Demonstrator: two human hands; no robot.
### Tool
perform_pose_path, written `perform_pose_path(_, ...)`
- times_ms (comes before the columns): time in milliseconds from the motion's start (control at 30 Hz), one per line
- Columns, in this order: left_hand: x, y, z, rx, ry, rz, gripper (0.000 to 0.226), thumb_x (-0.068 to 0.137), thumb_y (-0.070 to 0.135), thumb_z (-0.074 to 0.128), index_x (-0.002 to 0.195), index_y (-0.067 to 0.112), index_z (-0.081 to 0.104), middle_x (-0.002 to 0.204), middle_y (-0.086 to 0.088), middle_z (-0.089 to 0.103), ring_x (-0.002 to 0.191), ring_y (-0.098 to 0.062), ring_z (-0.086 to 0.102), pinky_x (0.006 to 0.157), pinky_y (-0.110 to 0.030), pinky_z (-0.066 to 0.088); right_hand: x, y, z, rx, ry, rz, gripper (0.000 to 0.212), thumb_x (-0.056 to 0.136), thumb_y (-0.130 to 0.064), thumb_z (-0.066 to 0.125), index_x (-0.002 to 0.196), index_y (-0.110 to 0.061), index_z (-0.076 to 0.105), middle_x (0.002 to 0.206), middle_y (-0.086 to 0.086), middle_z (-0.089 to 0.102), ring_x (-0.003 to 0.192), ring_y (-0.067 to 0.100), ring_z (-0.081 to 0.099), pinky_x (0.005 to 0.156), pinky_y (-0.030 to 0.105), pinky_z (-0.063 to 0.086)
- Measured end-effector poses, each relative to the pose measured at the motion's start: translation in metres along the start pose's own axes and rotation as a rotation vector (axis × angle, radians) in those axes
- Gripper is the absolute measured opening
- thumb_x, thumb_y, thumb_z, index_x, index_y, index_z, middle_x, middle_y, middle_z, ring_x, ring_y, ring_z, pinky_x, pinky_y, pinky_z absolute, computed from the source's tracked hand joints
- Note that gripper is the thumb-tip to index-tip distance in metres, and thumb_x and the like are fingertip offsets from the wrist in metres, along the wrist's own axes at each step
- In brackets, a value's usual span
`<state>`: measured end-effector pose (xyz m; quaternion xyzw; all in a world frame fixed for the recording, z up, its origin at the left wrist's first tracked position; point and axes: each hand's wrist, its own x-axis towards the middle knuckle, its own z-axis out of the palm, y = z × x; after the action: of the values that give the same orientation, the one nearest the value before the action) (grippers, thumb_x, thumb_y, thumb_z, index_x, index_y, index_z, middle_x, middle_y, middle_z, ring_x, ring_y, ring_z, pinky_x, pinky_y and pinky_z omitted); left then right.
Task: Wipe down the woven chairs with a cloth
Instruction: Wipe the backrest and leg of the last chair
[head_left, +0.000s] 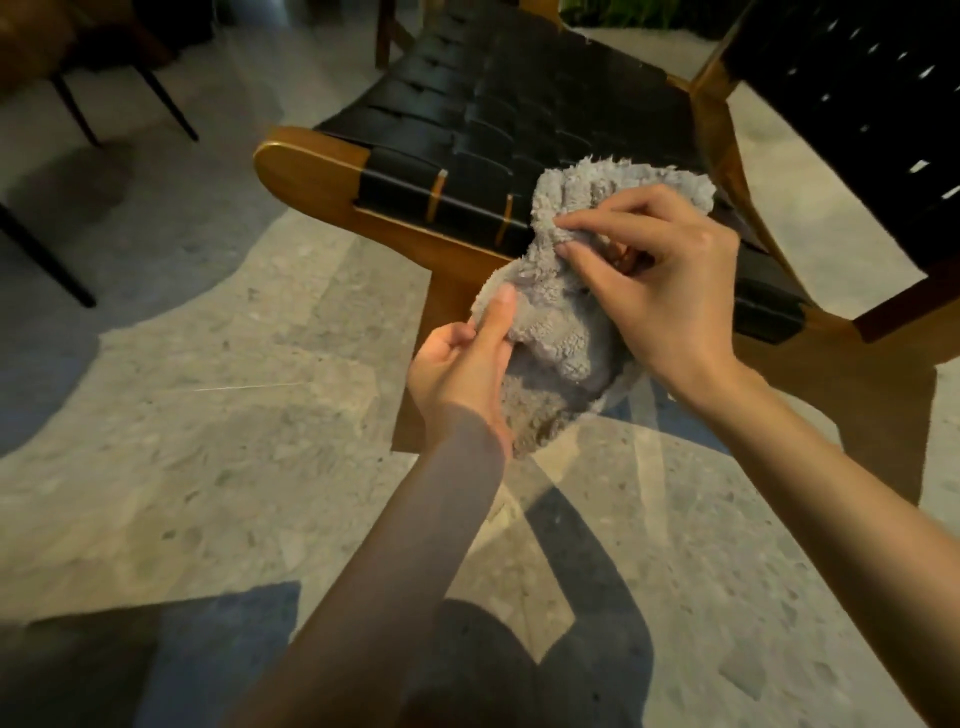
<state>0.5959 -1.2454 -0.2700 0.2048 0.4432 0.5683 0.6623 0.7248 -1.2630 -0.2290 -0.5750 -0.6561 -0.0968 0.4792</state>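
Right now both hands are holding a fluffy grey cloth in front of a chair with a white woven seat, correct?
No: the head view shows the chair's woven seat is black, not white. The left hand and right hand do hold the fluffy grey cloth in front of it.

Your cloth (561, 312) covers the near right stretch of seat and front rail on the chair (467, 130), so the weave there is out of sight. Most fingers of your left hand (462, 364) lie behind the cloth. The lower fingers of your right hand (670, 291) are buried in its folds. The backrest (857, 104) runs off the top and right edges. A second chair (31, 47) at the top left corner is cut off, dim and blurred.
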Motion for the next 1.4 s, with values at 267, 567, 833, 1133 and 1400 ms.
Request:
perform_pose_path(267,0.020,0.069,-0.036,0.395,0.149,0.976,0.033,0.075,0.010,0.078,0.067,0.024,0.049,0.067,0.011,0.052,0.062,0.005,0.052,0.063,-0.012,0.045,-0.024,-0.056,0.054,0.310,0.147,0.219,0.009,0.087,-0.018,0.069,0.095,-0.022,0.070,0.083,-0.008,0.066,0.079,0.006,0.063,0.072,0.023,0.053)
perform_pose_path(567,0.074,0.086,-0.035,0.621,0.135,1.271,0.021,0.083,0.020,0.069,0.097,0.006,0.061,0.123,0.013,0.056,0.121,-0.014,0.045,0.104,-0.030,0.034,-0.002,-0.059,0.095,0.251,0.284,0.216,0.010,0.084,-0.026,0.071,0.092,-0.022,0.075,0.083,-0.014,0.071,0.076,-0.002,0.067,0.068,0.026,0.057)
perform_pose_path(833,0.071,0.030,-0.037,0.549,-0.082,1.022,0.041,0.086,0.011,0.065,0.112,0.035,0.045,0.144,-0.019,0.033,0.136,-0.022,0.031,0.113,-0.028,0.027,-0.039,-0.030,0.092,0.167,0.244,0.248,0.006,0.086,-0.016,0.069,0.089,-0.011,0.072,0.079,-0.004,0.069,0.072,0.004,0.064,0.067,0.019,0.055)
perform_pose_path(1133,0.078,-0.002,-0.050,0.602,-0.297,0.902,0.045,0.085,0.013,0.067,0.119,0.021,0.038,0.106,0.021,0.048,0.099,-0.006,0.054,0.090,-0.022,0.044,-0.072,-0.030,0.098,0.386,0.306,0.563,0.015,0.087,-0.024,0.069,0.099,-0.016,0.063,0.090,-0.020,0.062,0.085,-0.005,0.063,0.072,0.006,0.048)
perform_pose_path(1400,0.093,0.001,-0.066,0.837,-0.504,0.836,0.042,0.096,0.021,0.054,0.135,0.010,0.044,0.125,-0.003,0.059,0.117,-0.016,0.056,0.097,-0.042,0.048,-0.076,-0.028,0.124,0.321,0.171,0.518,0.009,0.099,-0.030,0.049,0.098,-0.022,0.052,0.078,-0.002,0.060,0.062,0.006,0.051,0.053,0.015,0.036)
